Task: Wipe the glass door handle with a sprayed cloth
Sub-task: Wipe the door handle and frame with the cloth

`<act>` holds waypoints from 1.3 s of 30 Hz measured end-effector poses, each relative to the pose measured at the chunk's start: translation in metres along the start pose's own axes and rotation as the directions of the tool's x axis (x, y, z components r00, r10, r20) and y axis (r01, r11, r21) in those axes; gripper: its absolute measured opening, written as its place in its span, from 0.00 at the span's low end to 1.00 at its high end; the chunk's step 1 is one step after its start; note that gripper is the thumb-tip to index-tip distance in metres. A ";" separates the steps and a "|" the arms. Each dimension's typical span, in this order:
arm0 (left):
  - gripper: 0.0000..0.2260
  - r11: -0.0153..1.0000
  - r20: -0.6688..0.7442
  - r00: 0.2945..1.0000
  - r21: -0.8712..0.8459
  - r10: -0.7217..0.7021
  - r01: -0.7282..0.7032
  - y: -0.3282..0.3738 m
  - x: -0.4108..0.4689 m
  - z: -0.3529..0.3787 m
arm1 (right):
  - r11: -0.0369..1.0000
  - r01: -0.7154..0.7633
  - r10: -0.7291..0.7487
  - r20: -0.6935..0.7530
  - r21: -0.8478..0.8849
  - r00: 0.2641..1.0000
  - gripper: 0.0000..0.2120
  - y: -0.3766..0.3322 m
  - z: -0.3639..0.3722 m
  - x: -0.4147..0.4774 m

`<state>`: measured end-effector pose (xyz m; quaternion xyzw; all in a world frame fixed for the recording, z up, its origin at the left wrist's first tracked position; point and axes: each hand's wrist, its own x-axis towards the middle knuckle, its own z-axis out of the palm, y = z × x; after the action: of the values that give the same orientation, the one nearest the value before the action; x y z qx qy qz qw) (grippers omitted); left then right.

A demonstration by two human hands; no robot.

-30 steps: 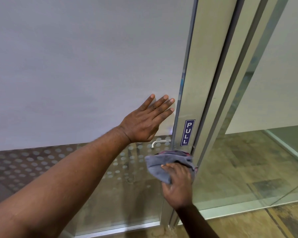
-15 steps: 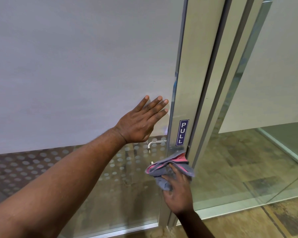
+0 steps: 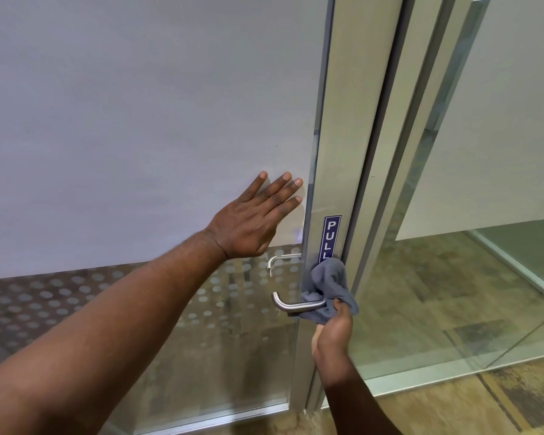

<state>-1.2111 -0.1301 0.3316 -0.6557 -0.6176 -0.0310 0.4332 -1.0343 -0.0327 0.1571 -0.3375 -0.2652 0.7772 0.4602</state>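
Observation:
A steel lever handle [image 3: 292, 306] sticks out to the left from the aluminium stile of the glass door [image 3: 330, 152]. My right hand [image 3: 333, 334] grips a grey cloth [image 3: 328, 285] and presses it against the handle's base, where it meets the stile. The cloth covers the handle's right end and the bottom of the blue PULL sign [image 3: 331, 238]. My left hand [image 3: 255, 221] lies flat on the frosted glass, fingers spread, just above and left of the handle. A second handle [image 3: 281, 259] shows through the glass on the far side.
The door's lower glass carries a pattern of grey dots [image 3: 76, 296]. A fixed glass panel [image 3: 484, 246] stands to the right of the frame. Worn wood-look flooring [image 3: 500, 400] runs along the bottom right.
My right hand has slid the cloth to the right, off the lever and onto its base, so the steel lever is now uncovered. My left hand stays flat on the glass.

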 end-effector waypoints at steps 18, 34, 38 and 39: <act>0.27 0.975 0.079 0.993 -0.198 -0.087 0.101 0.019 -0.010 -0.015 | 0.916 -0.370 0.368 0.041 0.159 0.929 0.24 0.016 -0.020 -0.047; 0.31 0.165 0.647 0.565 -0.572 -0.512 0.804 0.132 -0.030 -0.049 | 0.958 -0.274 0.287 0.364 -0.087 0.886 0.08 -0.071 -0.002 -0.076; 0.28 -0.591 0.818 0.482 -0.566 -0.314 0.575 0.143 -0.018 -0.074 | 0.965 -0.248 0.257 0.526 -0.088 0.811 0.21 -0.108 -0.003 -0.077; 0.22 -0.669 0.823 0.496 -0.535 -0.276 0.516 0.147 -0.016 -0.084 | 0.964 -0.247 0.261 0.562 -0.102 0.785 0.22 -0.118 -0.005 -0.078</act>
<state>-1.0503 -0.1734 0.2963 -0.2902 -0.5820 -0.6497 -0.3937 -0.9402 -0.0504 0.2608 -0.1274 -0.3518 0.8939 0.2470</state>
